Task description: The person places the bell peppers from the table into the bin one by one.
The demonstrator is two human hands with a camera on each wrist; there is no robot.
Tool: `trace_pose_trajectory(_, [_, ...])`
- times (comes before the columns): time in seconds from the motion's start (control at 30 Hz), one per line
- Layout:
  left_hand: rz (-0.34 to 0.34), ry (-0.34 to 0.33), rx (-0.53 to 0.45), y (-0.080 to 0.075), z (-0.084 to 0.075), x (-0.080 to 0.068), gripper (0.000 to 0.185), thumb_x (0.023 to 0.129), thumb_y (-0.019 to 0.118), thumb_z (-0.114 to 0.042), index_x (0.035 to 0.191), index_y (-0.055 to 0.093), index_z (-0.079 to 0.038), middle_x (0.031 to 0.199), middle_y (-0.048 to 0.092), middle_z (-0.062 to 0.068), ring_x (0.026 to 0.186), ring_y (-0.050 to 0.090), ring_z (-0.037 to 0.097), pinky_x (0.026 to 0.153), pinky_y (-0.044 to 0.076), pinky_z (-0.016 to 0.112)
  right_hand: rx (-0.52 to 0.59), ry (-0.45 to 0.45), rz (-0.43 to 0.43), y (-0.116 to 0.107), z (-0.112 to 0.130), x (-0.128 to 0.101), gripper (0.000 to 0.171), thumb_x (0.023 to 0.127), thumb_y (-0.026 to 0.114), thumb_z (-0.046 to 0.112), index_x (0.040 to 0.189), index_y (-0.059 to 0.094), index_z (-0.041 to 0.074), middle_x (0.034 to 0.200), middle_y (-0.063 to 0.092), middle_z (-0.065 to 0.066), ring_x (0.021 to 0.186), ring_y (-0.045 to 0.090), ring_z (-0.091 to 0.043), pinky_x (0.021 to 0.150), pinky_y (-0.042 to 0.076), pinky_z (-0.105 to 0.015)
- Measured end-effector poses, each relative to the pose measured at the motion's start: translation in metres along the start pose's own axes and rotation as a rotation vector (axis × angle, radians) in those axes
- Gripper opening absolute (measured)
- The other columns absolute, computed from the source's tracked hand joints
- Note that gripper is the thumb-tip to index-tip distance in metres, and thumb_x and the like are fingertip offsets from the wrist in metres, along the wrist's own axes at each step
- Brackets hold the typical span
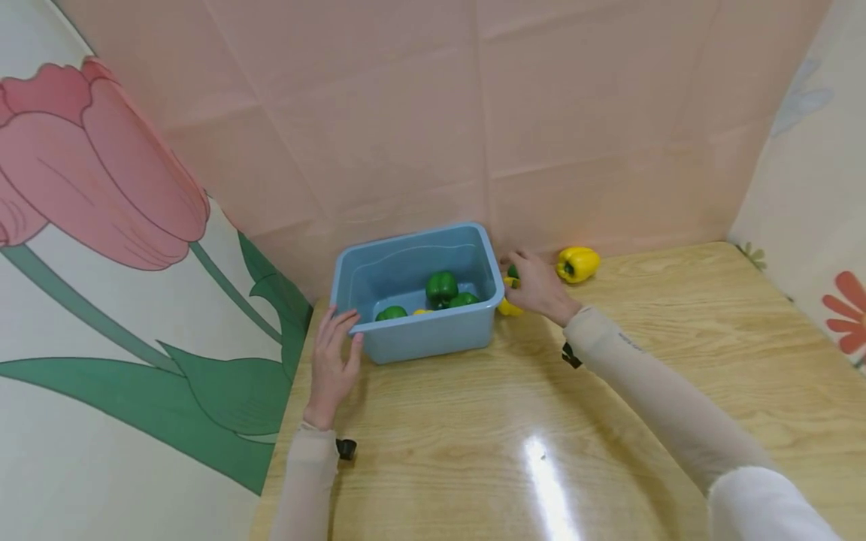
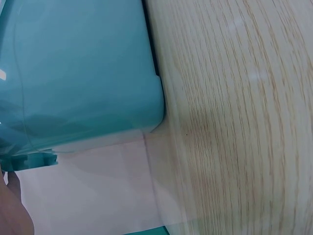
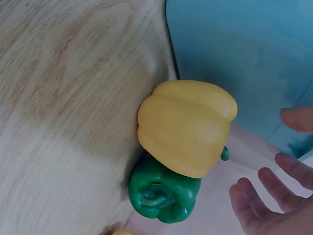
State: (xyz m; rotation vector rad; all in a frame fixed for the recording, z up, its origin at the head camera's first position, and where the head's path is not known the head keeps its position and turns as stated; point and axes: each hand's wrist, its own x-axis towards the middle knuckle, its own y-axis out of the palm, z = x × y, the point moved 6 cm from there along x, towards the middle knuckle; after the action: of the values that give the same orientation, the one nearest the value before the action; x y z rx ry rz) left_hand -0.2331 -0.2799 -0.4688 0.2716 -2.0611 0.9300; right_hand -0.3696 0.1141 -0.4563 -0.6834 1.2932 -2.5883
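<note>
A blue plastic bin (image 1: 419, 342) stands on the table, with several green bell peppers (image 1: 442, 288) and a bit of yellow showing inside. My left hand (image 1: 331, 368) rests at its front left corner, fingers straight and touching the rim. Beyond the bin's right side, my right hand (image 1: 539, 289) hovers over a yellow bell pepper (image 3: 188, 127) and a green bell pepper (image 3: 164, 191). These two lie side by side, the yellow one close against the bin wall. In the right wrist view, the right fingers (image 3: 279, 188) are spread and apart from both peppers.
Another yellow bell pepper (image 1: 578, 264) lies farther right, near the table's back edge. A pink sheet (image 1: 406, 135) hangs behind the table (image 1: 433, 451). Painted panels with flowers (image 1: 115, 165) stand at the left and right sides.
</note>
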Motion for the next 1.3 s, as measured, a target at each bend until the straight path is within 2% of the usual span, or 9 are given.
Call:
trace_pose_trajectory(0.23, [0.005,0.001,0.009,0.000,0.000,0.001,0.031,0.105,0.065,-0.013,0.134,0.070,-0.003,0.141,0.068,0.014,0.147,0.046,0.051,0.132,0.030,0.053,-0.020,-0.004,0.003,0.005,-0.002,0.002,0.053,0.086,0.076,0.016,0.135,0.065,-0.002,0.135,0.063,-0.024,0.113,0.064,-0.040,0.095,0.059,-0.059])
trace_pose_trajectory(0.37, [0.001,0.008,0.007,0.000,-0.001,0.001,0.030,0.105,0.064,-0.013,0.132,0.071,-0.001,0.140,0.068,0.015,0.146,0.046,0.052,0.132,0.030,0.053,-0.038,0.004,0.008,0.007,-0.004,0.002,0.052,0.086,0.075,0.017,0.134,0.065,-0.001,0.134,0.064,-0.023,0.112,0.064,-0.040,0.093,0.060,-0.059])
trace_pose_trajectory(0.67, [-0.003,0.012,0.013,0.001,-0.001,0.004,0.030,0.106,0.064,-0.014,0.134,0.071,-0.005,0.141,0.068,0.015,0.147,0.046,0.050,0.132,0.030,0.053,-0.033,0.001,0.005,0.016,-0.009,0.003,0.053,0.085,0.075,0.015,0.133,0.065,-0.005,0.135,0.062,-0.023,0.111,0.063,-0.041,0.094,0.058,-0.059])
trace_pose_trajectory(0.9, [-0.008,0.016,0.012,0.000,0.000,0.002,0.030,0.106,0.063,-0.015,0.131,0.071,0.000,0.140,0.068,0.015,0.146,0.047,0.052,0.132,0.031,0.054,-0.010,0.007,0.020,0.023,-0.011,0.002,0.059,0.083,0.076,0.013,0.137,0.062,-0.005,0.138,0.059,-0.022,0.111,0.062,-0.040,0.095,0.059,-0.059])
trace_pose_trajectory(1.07, [-0.011,0.018,0.004,0.000,-0.001,0.002,0.030,0.106,0.064,-0.014,0.133,0.071,-0.003,0.140,0.068,0.015,0.146,0.047,0.052,0.132,0.030,0.054,-0.024,-0.005,0.016,0.025,-0.014,0.002,0.060,0.083,0.076,0.013,0.137,0.062,-0.008,0.141,0.058,-0.024,0.113,0.063,-0.042,0.096,0.059,-0.060])
trace_pose_trajectory(1.3, [-0.003,0.014,0.003,0.000,-0.001,0.002,0.029,0.105,0.064,-0.012,0.131,0.071,0.001,0.141,0.068,0.016,0.146,0.046,0.053,0.132,0.030,0.055,-0.047,-0.012,0.014,0.028,-0.017,0.002,0.056,0.083,0.076,0.014,0.133,0.064,-0.009,0.136,0.059,-0.024,0.110,0.064,-0.043,0.094,0.059,-0.060])
